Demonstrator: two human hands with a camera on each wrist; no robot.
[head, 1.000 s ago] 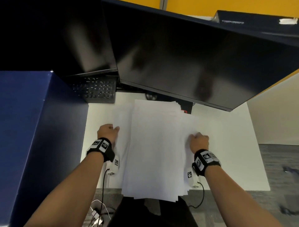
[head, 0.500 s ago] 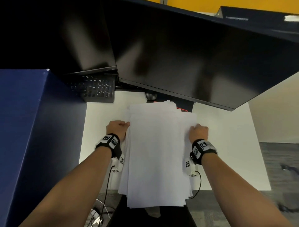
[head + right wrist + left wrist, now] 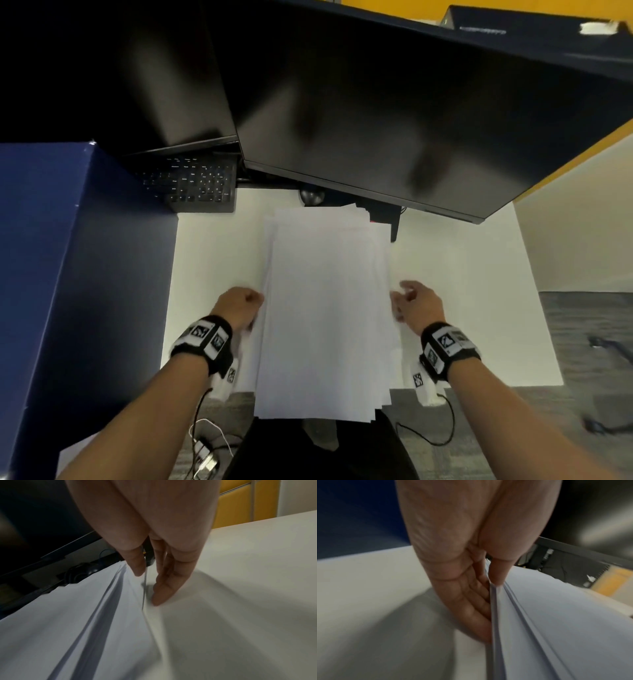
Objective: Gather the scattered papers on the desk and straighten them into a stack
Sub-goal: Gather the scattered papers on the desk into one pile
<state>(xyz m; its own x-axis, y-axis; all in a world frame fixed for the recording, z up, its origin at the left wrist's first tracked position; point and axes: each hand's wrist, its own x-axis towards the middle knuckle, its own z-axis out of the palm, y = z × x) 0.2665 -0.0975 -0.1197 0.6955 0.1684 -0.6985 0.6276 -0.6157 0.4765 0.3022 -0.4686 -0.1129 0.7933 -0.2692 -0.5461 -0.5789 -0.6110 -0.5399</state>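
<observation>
Loosening off the papers, the right hand now opened.

Office workstation, seen from above by someone at the desk. White desk bounded on the left by a tall navy partition panel, typical of a cubicle. Two large dark monitors angled side by side across the far edge, screens off. Black keyboard tucked under the left monitor. Loose white printer papers piled at the centre of the desk. Yellow padded wall panels behind the desk on the far right. Grey carpet tiles on the floor to the right, with black cables trailing below the near desk edge.
</observation>
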